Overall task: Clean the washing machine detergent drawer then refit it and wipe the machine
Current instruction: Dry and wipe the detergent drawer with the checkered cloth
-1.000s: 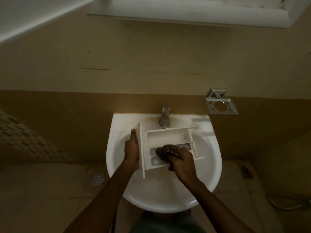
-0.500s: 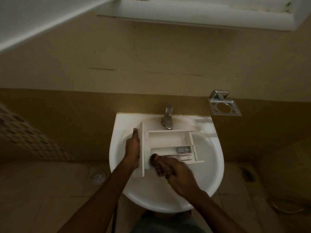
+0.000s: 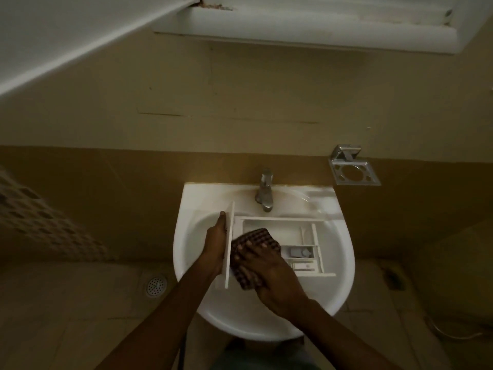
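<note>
A white detergent drawer (image 3: 282, 227) lies across the white sink (image 3: 338, 279), its front panel standing on edge at the left. My left hand (image 3: 216, 241) holds that front panel from the outside. My right hand (image 3: 269, 268) presses a dark checked cloth (image 3: 253, 239) into the drawer's left end, just behind the panel. The cloth hides the compartment floor beneath it. Small grey inserts show in the drawer's right compartments.
A metal tap (image 3: 265, 192) stands at the back of the sink, just beyond the drawer. A chrome holder (image 3: 353, 170) is fixed to the wall at the right. A floor drain (image 3: 156, 285) sits on the tiles to the left.
My right hand has slid the cloth from the drawer's near left corner up into the left compartment, against the front panel. The left hand keeps its hold on the panel.
</note>
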